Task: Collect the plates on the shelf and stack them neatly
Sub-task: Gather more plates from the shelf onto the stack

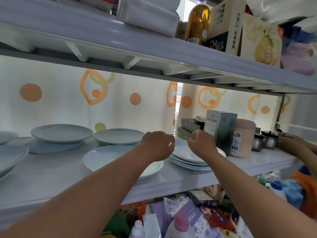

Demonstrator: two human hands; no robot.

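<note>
Head view, task part-done: one plate is pinched by left hand and right hand above the stack; several plates left of it are uncollected.

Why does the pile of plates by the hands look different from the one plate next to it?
The pile is several plates stacked up; the single plate lies alone, flat on the shelf. The left hand and right hand hold the pile's top plate; no hand grips the single plate, only a forearm passes above it. Both are pale, round and right side up.
</note>
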